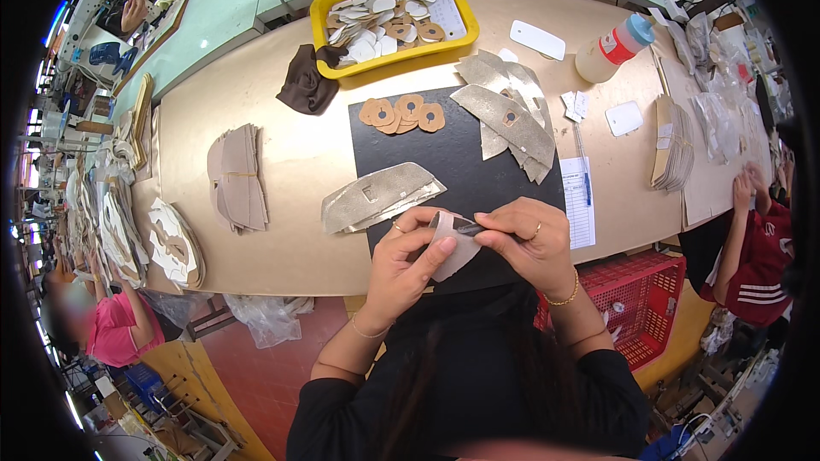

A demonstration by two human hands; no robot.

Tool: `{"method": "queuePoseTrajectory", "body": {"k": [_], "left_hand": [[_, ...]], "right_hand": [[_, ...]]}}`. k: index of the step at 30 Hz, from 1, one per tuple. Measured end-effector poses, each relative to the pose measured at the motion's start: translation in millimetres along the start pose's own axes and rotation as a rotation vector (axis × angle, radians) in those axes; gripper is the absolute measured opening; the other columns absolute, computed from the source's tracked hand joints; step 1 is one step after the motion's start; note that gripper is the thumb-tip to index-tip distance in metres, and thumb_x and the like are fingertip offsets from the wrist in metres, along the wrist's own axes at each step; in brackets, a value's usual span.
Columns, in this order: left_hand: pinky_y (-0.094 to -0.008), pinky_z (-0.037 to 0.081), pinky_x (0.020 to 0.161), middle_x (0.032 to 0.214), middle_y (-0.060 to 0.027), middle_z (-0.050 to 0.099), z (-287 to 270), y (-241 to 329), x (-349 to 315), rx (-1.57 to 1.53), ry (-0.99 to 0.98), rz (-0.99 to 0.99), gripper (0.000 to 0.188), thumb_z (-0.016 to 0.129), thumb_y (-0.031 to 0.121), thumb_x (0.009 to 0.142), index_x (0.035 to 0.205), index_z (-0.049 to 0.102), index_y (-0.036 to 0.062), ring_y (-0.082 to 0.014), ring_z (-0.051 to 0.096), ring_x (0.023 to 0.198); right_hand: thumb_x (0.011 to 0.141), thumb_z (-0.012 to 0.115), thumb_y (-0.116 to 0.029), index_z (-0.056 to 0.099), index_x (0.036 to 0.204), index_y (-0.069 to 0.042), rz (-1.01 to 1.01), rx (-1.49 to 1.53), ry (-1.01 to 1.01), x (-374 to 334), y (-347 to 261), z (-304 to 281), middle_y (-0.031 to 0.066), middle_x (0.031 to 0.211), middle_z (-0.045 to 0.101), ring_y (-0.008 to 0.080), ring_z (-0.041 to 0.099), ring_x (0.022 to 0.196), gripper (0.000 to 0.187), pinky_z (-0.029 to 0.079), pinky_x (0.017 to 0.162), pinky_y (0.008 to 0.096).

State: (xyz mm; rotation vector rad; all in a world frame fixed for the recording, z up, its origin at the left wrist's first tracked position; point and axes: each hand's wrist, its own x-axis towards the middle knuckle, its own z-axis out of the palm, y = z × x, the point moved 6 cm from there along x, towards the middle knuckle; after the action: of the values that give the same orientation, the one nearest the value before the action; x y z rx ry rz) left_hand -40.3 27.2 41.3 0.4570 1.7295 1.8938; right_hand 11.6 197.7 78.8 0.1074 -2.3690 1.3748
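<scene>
My left hand [403, 258] is closed on a curved beige fabric piece [457, 258], held over the near edge of a black mat [504, 183]. With thumb and fingertips together, my right hand [531, 235] pinches at the piece's upper right edge, where a small dark strip shows; what the strip is, I cannot tell. Just beyond my left hand lie shimmery gold-beige curved pieces [384, 192] with a small cutout. Farther up the mat are brown rounded patches [401, 113] with keyhole-like slots. More metallic pieces [508, 115] overlap at the mat's far right.
A yellow tray [320, 34] of white and brown patches stands at the back, beside a dark cloth [306, 85]. Bundled beige pieces [237, 179] lie left. On the right are a bottle [602, 58], a pen [588, 188] on paper and a red crate [636, 290]. Other people sit nearby.
</scene>
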Motion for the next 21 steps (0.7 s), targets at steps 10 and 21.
{"method": "queuePoseTrajectory", "body": {"k": [10, 21], "left_hand": [[-0.0322, 0.048, 0.088, 0.108, -0.012, 0.064, -9.4, 2.0, -0.3, 0.132, -0.036, 0.143, 0.039, 0.053, 0.032, 0.104, 0.105, 0.072, -0.0013, -0.0228, 0.061, 0.099], [-0.0251, 0.051, 0.074, 0.102, -0.0087, 0.063, -20.7, -11.6, -13.1, -0.086, 0.118, -0.157, 0.036, 0.07, 0.002, 0.091, 0.125, 0.06, 0.0007, -0.0117, 0.063, 0.086]], "right_hand": [[0.079, 0.083, -0.019, 0.072, 0.105, -0.003, 0.207, 0.073, 0.107, 15.8, 29.6, 0.2, 0.0105, 0.086, 0.067, 0.0193, 0.063, 0.071, 0.032, 0.049, 0.063, 0.029], [0.082, 0.077, -0.023, 0.07, 0.117, -0.011, 0.159, -0.395, -0.152, 97.1, 101.6, 71.5, 0.0069, 0.103, 0.06, 0.0273, 0.067, 0.085, 0.038, 0.054, 0.075, 0.0404]]}}
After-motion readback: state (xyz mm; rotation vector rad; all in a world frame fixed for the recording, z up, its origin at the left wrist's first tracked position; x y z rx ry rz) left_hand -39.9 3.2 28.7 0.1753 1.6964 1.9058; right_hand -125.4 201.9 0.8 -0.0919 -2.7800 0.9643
